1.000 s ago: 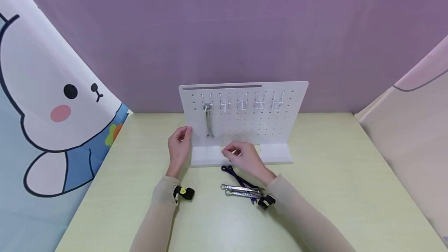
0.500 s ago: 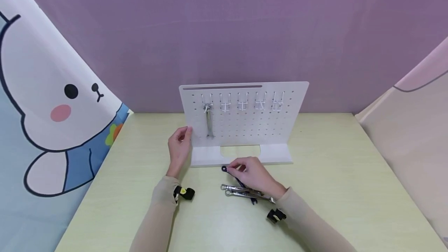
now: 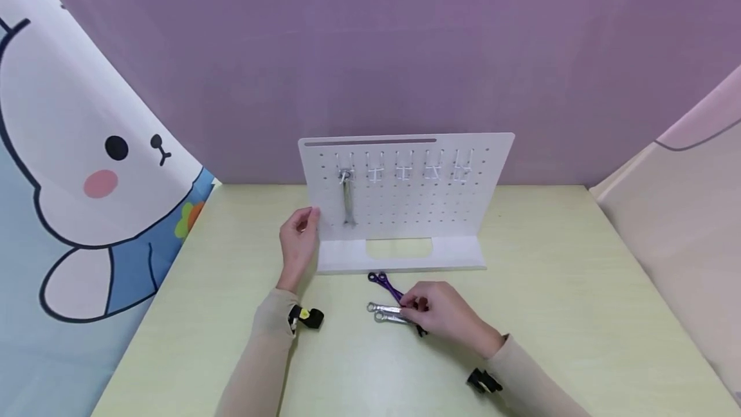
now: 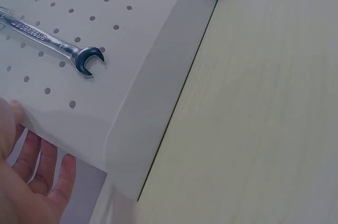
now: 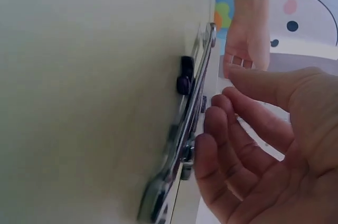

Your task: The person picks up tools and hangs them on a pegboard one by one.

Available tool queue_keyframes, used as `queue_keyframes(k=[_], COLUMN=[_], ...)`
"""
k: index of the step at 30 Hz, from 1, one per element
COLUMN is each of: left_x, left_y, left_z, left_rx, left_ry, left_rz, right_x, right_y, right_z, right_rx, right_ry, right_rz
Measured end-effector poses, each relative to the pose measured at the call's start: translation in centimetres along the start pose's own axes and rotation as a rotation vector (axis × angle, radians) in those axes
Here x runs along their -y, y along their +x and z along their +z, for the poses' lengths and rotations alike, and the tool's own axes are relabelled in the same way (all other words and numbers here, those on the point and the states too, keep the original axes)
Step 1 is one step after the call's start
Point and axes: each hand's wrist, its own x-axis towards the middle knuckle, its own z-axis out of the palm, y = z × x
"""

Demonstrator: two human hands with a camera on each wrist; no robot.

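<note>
The wrenches (image 3: 390, 308) lie heaped at the middle of the dial, with the white pegboard (image 3: 417, 230) upright at twelve o'clock on the pale table (image 3: 579, 288). Over at ten, the person's left hand (image 3: 298, 243) pinches the board's side edge, thumb in front, fingers behind. At three, the right hand (image 3: 448, 313) hangs over the heap, fingers loosely bent, thumb apart from them; I can't make out whether a fingertip touches metal. Two silver wrenches lie across two dark purple wrenches (image 3: 389, 285), whose ring ends point to eleven, near the board's base. Another silver wrench (image 3: 348, 201) dangles at eleven from the leftmost of five wire hooks (image 3: 375, 174).
</note>
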Motion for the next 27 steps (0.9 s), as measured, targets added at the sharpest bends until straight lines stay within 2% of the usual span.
queue_keyframes(k=[14, 27], left_x=[-0.05, 0.08], left_y=[-0.07, 0.01], left_z=[0.0, 0.13], left_rx=[0.009, 0.001], left_ry=[-0.003, 0.002], left_rz=[-0.004, 0.003], right_x=[0.02, 0.23], right_y=[-1.08, -1.15], right_z=[0.23, 0.37], right_rx=[0.053, 0.067], right_ry=[-0.192, -0.232], right_rz=[0.007, -0.021])
